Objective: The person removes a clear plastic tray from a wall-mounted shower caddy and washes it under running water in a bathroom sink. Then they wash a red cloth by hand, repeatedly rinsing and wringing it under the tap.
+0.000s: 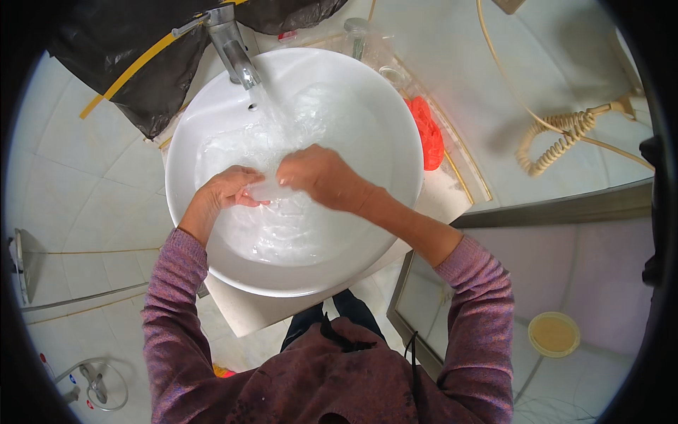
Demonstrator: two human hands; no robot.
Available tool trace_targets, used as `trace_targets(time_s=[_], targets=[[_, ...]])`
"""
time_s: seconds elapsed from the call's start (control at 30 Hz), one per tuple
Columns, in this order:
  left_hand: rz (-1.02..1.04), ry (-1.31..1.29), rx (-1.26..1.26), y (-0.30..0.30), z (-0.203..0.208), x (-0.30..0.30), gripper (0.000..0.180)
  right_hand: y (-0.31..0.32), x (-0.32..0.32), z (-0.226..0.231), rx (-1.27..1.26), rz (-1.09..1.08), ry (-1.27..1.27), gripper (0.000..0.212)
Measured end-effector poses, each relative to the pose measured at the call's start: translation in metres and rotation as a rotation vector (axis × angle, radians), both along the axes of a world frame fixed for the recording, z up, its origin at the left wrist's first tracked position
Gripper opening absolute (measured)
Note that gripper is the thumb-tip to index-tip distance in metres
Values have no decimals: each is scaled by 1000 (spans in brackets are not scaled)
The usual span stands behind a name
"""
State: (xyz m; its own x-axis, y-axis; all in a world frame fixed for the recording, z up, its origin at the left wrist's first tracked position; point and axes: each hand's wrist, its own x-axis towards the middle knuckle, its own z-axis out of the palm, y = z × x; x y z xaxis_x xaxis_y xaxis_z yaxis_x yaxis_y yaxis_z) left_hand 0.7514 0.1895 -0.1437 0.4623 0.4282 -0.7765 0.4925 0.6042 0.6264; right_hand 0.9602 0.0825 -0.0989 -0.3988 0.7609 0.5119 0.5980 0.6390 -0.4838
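Observation:
A round white washbasin holds rippling water, with a stream falling from the metal faucet. Over the water, my left hand curls its fingers and thumb around a small, clear or whitish object whose kind I cannot make out. Close beside it on the right, my right hand is closed like a fist, its thumb side against or very near that object. Whatever the right fingers hold is hidden beneath the knuckles. Purple knit sleeves are pushed up above both wrists.
The basin stands on a pale countertop. Behind its right rim are a red plastic bag and a glass. Black plastic sheeting hangs at the back left. A coiled cream cord hangs on the right wall.

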Motion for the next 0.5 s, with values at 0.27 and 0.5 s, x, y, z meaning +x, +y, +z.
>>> trace_targets(time_s=[0.27, 0.5], targets=[[69, 192, 533, 10, -25, -5, 10, 7, 20, -39, -60, -26, -662, 4], [-124, 371, 622, 4, -24, 5, 27, 34, 10, -74, -237, -164, -990, 42]])
